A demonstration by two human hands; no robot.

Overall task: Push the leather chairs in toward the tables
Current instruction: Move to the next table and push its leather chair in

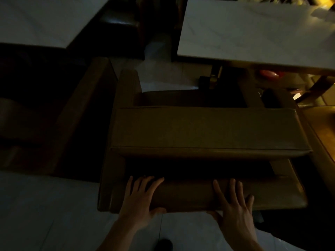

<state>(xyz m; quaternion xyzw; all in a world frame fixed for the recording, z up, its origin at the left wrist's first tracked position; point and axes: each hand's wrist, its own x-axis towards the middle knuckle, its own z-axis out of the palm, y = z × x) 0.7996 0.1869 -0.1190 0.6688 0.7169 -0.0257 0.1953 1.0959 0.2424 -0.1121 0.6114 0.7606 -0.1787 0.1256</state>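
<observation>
A brown leather chair [208, 129] stands right in front of me in dim light, seen from behind and above, its front end under the near edge of a white table [253, 33]. My left hand [143, 198] and my right hand [233, 203] both lie flat on the chair's padded back rail, fingers spread over the top and thumbs wrapped under its near edge. A second brown chair [85, 109] stands at the left, by another white table [39, 19]. A dark leather chair [119, 20] sits between the two tables at the far side.
Pale floor tiles [45, 214] spread below and to my left. The table's leg and base [212, 80] show beneath its edge. A wooden surface [324, 127] borders the chair on the right. A red object [268, 74] lies under the table.
</observation>
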